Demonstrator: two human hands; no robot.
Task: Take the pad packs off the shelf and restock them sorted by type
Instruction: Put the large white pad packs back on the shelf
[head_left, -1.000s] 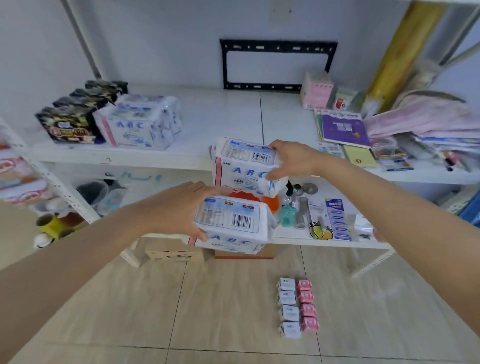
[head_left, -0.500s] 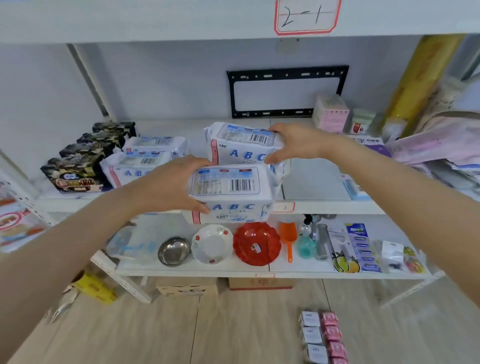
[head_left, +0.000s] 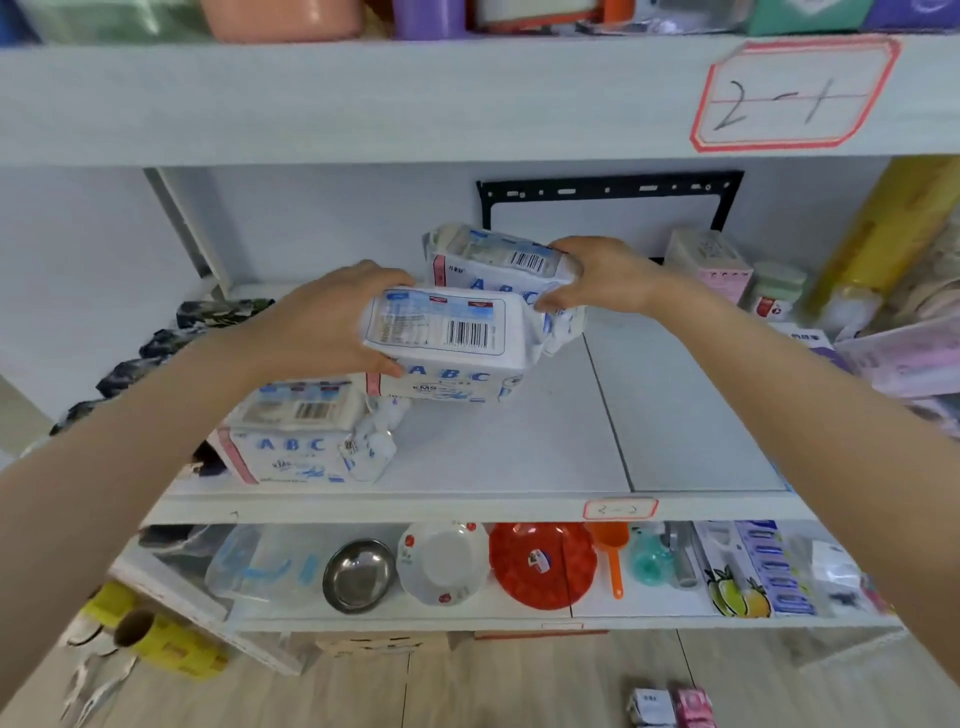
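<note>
My left hand (head_left: 322, 322) grips a white ABC pad pack (head_left: 447, 343) by its left end, just above the middle shelf (head_left: 519, 441). Right behind it, my right hand (head_left: 597, 275) grips a second white ABC pad pack (head_left: 488, 260) by its right end, held slightly higher and deeper in. Another white ABC pack (head_left: 296, 436) lies on the shelf at the front left. A row of dark pad packs (head_left: 156, 343) runs along the shelf's left side, partly hidden by my left arm.
A pink box (head_left: 711, 265), a small jar (head_left: 774, 291) and pink bundles (head_left: 904, 358) crowd the shelf's right end. Below, bowls (head_left: 358, 571), a red plate (head_left: 540, 566) and small goods fill the lower shelf. Small packs (head_left: 670, 706) lie on the floor. The upper shelf edge (head_left: 363, 98) hangs overhead.
Both hands rose from below the shelf edge and moved forward over the middle shelf, each carrying its ABC pack. My view tilted upward, revealing the upper shelf.
</note>
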